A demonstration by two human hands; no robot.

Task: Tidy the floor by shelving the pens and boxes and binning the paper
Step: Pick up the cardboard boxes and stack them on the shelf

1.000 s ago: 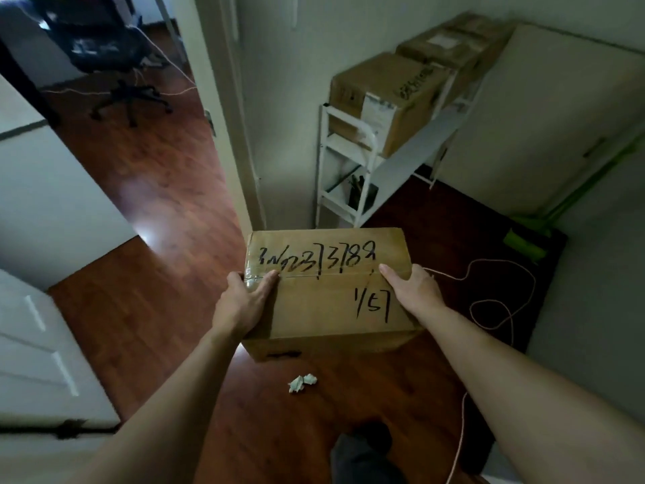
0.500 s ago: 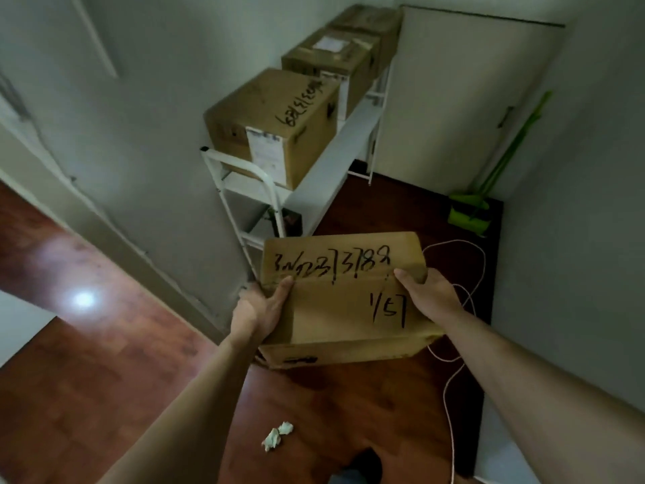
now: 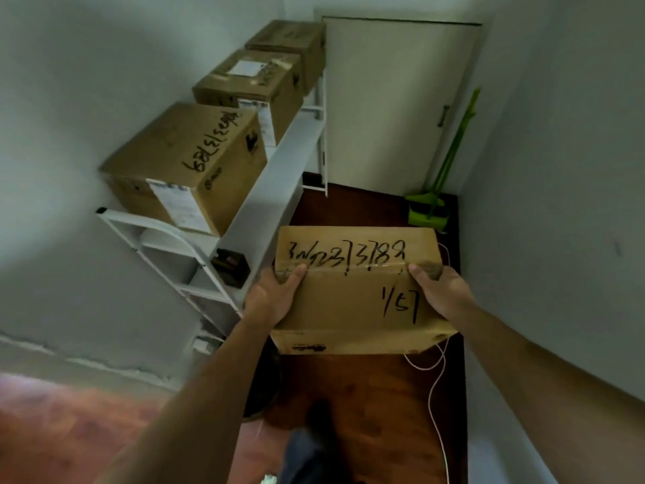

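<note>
Holding a cardboard box (image 3: 356,291) between both palms, I kept it in the air at the centre of the frame, above the dark wood floor (image 3: 366,396). At the very bottom edge a scrap of crumpled paper (image 3: 269,479) showed beside my trouser leg (image 3: 303,455), with my dark shoe (image 3: 319,415) just above it. My left hand (image 3: 270,298) was clamped on the box's left side, thumb laid over the taped seam on top; my right hand (image 3: 441,291) was pressed to the right side in the same way. Handwritten black numbers ran across the lid, with "1/57" near my right thumb. A white cable (image 3: 438,386) trailed over the boards below and to the right of the box.

Left of the box stood a white metal shelf (image 3: 275,176) against the wall, its lower tiers holding a small dark object (image 3: 230,267) that I could not make out. On its top tier, toward the upper left of the frame, three more cardboard boxes sat in a row: the nearest box (image 3: 188,162) with scrawled writing on top, a middle box (image 3: 251,89) with a white label, and a far box (image 3: 289,47) at the end. Beyond, in the upper centre, was a closed white door (image 3: 387,99), and a green broom and dustpan (image 3: 432,190) leaned in the corner to its right.
</note>
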